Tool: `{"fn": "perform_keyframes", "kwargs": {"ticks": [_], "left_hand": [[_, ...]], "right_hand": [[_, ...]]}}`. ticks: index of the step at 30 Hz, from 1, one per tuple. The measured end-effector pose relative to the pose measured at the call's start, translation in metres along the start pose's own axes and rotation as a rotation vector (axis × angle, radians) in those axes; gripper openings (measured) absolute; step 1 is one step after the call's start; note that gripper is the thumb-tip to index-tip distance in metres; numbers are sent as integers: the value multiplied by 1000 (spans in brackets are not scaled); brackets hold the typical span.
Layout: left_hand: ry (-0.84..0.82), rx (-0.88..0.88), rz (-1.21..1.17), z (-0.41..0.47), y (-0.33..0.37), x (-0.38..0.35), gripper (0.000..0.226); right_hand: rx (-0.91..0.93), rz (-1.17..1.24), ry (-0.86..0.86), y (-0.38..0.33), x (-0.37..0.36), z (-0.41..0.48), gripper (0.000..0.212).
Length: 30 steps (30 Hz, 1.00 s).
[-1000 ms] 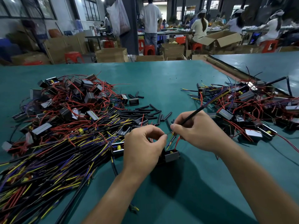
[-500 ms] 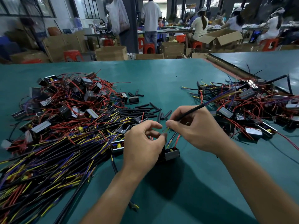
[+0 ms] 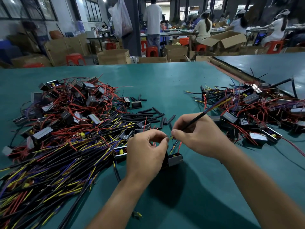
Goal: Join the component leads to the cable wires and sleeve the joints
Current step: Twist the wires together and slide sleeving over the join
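Observation:
My left hand point(image 3: 146, 150) and my right hand point(image 3: 199, 136) meet fingertip to fingertip over the green table point(image 3: 165, 86). The right hand grips a black cable point(image 3: 212, 108) that runs up and to the right, with yellow and blue wires at its far end. The left hand pinches a thin lead where it meets the cable's wire ends. A small black component point(image 3: 175, 160) with red leads hangs just below the hands, partly hidden by the left hand. Loose black sleeves point(image 3: 148, 114) lie on the table beyond the hands.
A big heap of black cables with yellow, blue and red wires and grey components point(image 3: 66, 129) fills the left. A second pile of components with cables point(image 3: 257, 111) lies at the right. Cardboard boxes, red stools and people fill the background.
The two hands have drawn their fingertips close together at the joint. The view has shifted slightly; the component stays below the hands.

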<state>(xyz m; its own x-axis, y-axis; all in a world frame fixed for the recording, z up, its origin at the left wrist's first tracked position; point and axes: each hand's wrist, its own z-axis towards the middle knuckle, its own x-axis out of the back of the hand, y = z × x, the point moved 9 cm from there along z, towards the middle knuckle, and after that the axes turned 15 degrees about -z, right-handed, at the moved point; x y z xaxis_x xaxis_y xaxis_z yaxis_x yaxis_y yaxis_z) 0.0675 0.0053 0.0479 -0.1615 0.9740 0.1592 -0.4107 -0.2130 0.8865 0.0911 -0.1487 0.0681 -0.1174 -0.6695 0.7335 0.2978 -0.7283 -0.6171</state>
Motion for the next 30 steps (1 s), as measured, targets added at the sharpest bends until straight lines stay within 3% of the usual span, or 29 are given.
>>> {"fn": "perform_keyframes", "kwargs": {"ticks": [5,11,14,18,22,26,30], "left_hand": [[30,-92,60,-3,6,2,8],[-11,-81,22,-3,6,-2,11],[-55,84,-124,-1,-8,-6,14],[-131,471,-501,-3,-33,-15,16],[-232,700,-590,-11,-47,-24,12],[-224,671,-558,-10,-47,-24,6],[-195,529,-491,-5,-38,-18,12]], "right_hand": [[-125,84,-91,10,-12,0,17],[-51,91,-60,4,-10,0,16],[53,90,-80,-6,-8,-1,15],[123,97,-83,-12,-4,-3,14],[155,62,-145,-16,-6,-4,14],[169,72,-175,-16,-6,-5,15],[166,85,-176,-16,-5,-4,14]]}}
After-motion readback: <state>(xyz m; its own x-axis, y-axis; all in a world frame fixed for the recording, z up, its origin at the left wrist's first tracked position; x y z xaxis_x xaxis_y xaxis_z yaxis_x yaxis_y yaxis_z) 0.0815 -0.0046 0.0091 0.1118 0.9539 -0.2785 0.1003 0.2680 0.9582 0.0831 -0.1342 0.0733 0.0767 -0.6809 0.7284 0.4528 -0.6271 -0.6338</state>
